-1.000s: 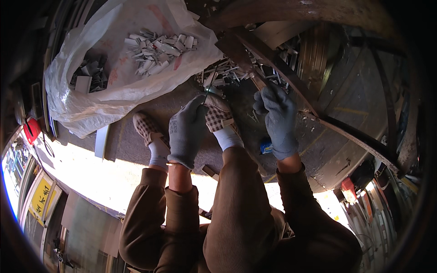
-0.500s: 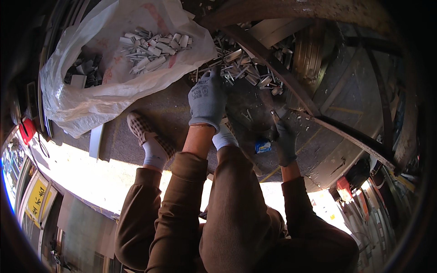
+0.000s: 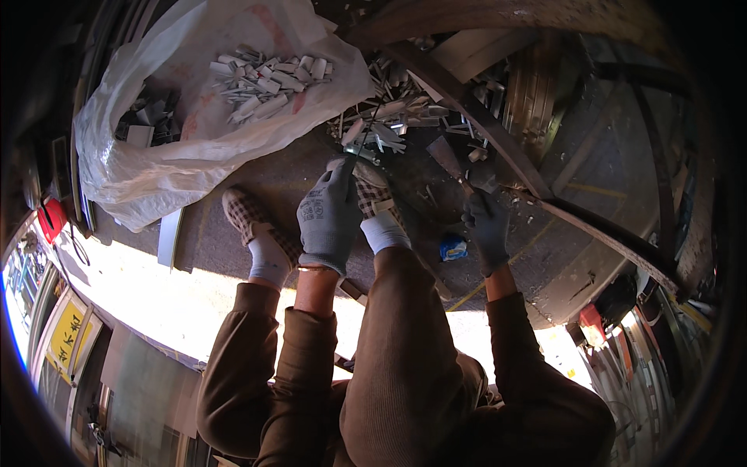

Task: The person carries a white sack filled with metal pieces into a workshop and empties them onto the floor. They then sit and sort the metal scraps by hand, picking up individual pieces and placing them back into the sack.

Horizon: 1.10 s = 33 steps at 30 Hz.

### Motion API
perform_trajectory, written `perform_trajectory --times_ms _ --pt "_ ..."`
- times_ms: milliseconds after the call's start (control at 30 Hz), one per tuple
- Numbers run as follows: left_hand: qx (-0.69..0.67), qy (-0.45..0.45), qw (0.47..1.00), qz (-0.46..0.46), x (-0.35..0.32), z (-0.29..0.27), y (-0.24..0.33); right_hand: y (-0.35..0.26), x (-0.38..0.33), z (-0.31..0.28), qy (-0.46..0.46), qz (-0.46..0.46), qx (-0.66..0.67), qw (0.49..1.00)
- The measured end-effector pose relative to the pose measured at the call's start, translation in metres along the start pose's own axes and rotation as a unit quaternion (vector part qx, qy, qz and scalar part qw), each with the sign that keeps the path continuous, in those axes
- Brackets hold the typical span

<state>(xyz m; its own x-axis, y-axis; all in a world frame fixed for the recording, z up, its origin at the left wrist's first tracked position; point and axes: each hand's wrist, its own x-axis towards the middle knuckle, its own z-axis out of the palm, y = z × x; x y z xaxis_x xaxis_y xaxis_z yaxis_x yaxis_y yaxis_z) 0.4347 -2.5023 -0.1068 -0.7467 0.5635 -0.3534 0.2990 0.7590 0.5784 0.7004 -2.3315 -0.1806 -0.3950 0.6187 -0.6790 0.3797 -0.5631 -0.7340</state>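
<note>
My left hand (image 3: 330, 218), in a grey work glove, is closed with its fingers pointing away from me. A thin dark rod (image 3: 366, 132) runs from its fingertips toward the heap of metal offcuts (image 3: 381, 136); its exact kind is unclear. My right hand (image 3: 488, 233), gloved as well, grips a scraper (image 3: 447, 158) with a flat, wide blade angled up and left above the ground. Between the hands and the heap are my checkered shoes (image 3: 241, 212). A large white plastic sack (image 3: 148, 191) lies open at the left, with silvery offcuts (image 3: 268, 82) in it.
A rusty metal frame (image 3: 506, 148) slants across the right side, close beyond my right hand. A small blue-and-white packet (image 3: 453, 247) lies on the ground beside that hand. Long profiles (image 3: 634, 373) stand at the lower right. A yellow sign (image 3: 65, 336) is at the lower left.
My left hand has drawn back from the heap toward me and slightly left, with the thin rod now showing in it. My right hand has risen a little, swinging the scraper blade left.
</note>
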Motion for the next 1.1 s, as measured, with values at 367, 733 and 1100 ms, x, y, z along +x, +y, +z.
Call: perform_trajectory --times_ms 367,733,1100 --pt "0.006 -0.059 0.998 -0.029 -0.001 0.011 0.001 0.007 0.029 0.064 -0.018 0.122 0.091 0.988" --pt "-0.051 -0.108 0.992 -0.049 -0.002 -0.014 -0.006 0.0 0.026 0.065 0.0 0.144 0.076 0.987" --pt "-0.083 -0.072 0.993 -0.047 -0.004 -0.018 0.0 0.012 0.065 0.1 -0.032 0.139 0.113 0.983"
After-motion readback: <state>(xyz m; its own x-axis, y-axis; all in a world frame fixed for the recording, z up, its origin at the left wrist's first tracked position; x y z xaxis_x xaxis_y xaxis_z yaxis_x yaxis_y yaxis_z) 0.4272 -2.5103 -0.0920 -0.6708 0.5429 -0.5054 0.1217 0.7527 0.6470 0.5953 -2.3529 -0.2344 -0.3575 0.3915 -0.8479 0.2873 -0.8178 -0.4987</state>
